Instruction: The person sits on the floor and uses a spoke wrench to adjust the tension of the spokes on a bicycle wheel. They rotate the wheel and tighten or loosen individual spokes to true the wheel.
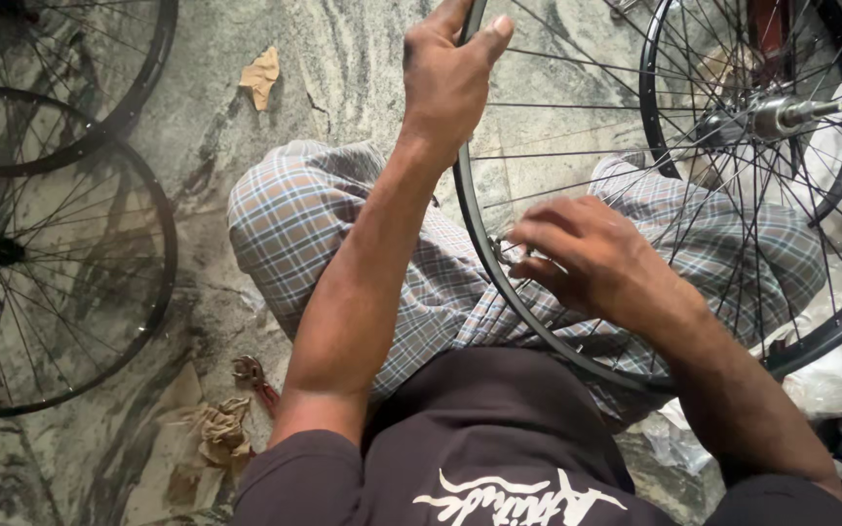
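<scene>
While the person sits on the stone floor (363,58), the left hand (448,73) is closed over the top of the rim (468,209), thumb on the spoke side and fingers wrapped over the outer edge. Below that grip, the right hand (592,255) pinches something small where the spokes (577,127) meet the rim; what the fingertips hold I cannot tell. The wheel stands nearly on edge across the plaid-clad lap (304,214), its axle (796,114) jutting out to the right, away from both grips. To do this well, I'd judge the left hand should keep the rim steady while the right works at one spoke end. Two more wheels (41,253) lie flat, well left of the left hand.
</scene>
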